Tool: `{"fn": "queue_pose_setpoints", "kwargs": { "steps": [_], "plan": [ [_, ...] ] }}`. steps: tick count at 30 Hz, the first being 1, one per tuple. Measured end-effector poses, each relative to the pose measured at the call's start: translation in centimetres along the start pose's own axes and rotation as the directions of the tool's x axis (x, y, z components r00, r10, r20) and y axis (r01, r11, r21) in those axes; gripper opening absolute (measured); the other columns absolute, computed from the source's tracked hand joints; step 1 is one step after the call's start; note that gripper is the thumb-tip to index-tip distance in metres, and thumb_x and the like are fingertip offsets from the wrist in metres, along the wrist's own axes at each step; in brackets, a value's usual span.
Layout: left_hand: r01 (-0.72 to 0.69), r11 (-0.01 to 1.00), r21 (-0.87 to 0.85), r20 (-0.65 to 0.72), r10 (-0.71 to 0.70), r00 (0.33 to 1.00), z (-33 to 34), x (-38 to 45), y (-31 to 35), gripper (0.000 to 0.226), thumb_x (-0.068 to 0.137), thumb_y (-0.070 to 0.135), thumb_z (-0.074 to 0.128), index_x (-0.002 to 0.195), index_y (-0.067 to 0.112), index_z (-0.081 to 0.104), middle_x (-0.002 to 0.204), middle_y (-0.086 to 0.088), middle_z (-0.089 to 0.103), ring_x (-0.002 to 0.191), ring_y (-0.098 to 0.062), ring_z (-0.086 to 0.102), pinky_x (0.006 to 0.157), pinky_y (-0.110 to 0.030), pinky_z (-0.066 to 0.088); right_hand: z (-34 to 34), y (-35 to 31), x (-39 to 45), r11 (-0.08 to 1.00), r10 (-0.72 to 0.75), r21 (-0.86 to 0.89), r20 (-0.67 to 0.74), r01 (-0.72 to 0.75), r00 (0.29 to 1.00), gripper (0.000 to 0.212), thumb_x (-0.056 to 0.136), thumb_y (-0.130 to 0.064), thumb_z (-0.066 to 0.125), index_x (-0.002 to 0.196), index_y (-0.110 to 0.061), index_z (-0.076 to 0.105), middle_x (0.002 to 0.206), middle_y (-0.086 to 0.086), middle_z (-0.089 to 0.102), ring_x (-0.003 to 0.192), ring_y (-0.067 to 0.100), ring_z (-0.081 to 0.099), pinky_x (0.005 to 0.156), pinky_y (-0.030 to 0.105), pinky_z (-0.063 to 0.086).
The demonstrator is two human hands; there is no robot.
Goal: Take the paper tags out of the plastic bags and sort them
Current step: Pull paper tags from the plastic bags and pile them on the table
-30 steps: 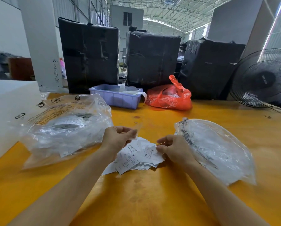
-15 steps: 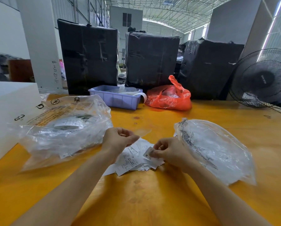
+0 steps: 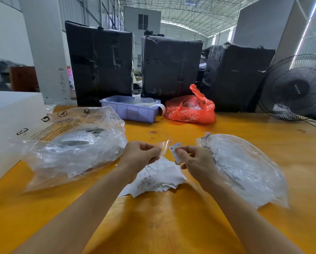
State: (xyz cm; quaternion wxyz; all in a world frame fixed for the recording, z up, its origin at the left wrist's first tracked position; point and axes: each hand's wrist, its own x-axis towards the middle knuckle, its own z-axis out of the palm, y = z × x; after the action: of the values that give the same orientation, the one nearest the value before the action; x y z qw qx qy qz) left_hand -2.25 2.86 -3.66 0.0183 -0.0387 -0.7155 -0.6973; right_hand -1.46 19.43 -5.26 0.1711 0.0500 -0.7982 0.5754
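two hands are working above the tag pile [image 3: 159,178] on the counter [image 3: 153,226]: right hand [image 3: 194,160] fingers pinching a light, stiffish paper tag [image 3: 175,150] by its edge, left hand [image 3: 140,154] fingers pinching a flimsy, slippery clear sleeve [image 3: 163,144].

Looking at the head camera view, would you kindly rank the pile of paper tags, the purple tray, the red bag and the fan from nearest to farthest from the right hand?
Measured from the right hand:
1. Pile of paper tags, just below and to its left on the table.
2. Red bag, straight behind, toward the far edge.
3. Purple tray, behind and to the left.
4. Fan, far right at the back.
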Motion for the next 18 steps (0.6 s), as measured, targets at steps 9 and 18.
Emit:
{"fn": "queue_pose_setpoints", "kwargs": {
  "steps": [9, 18],
  "plan": [
    [-0.247, 0.846, 0.472, -0.005, 0.283, 0.959, 0.17, -0.65, 0.25, 0.008, 0.078, 0.016, 0.076, 0.078, 0.01, 0.07, 0.073, -0.001, 0.068, 0.067, -0.011, 0.063, 0.067, -0.023, 0.052, -0.33, -0.48, 0.24, 0.969, 0.165, 0.178, 0.06, -0.173, 0.985, 0.095, 0.057, -0.072, 0.059, 0.088, 0.017, 0.062, 0.067, 0.004, 0.065, 0.066, 0.017, 0.062, 0.053, 0.023, 0.054],
    [-0.126, 0.984, 0.127, 0.104, 0.114, 0.988, 0.1, -0.57, 0.74, 0.012, 0.091, 0.016, 0.06, 0.083, 0.011, 0.067, 0.077, 0.001, 0.074, 0.067, -0.009, 0.068, 0.06, -0.016, 0.052, -0.38, -0.57, 0.02, 0.892, 0.308, 0.27, 0.229, -0.364, 0.924, 0.013, 0.073, -0.021, 0.077, 0.077, -0.011, 0.069, 0.063, -0.002, 0.068, 0.065, 0.012, 0.062, 0.061, 0.025, 0.045]
  ]
}}
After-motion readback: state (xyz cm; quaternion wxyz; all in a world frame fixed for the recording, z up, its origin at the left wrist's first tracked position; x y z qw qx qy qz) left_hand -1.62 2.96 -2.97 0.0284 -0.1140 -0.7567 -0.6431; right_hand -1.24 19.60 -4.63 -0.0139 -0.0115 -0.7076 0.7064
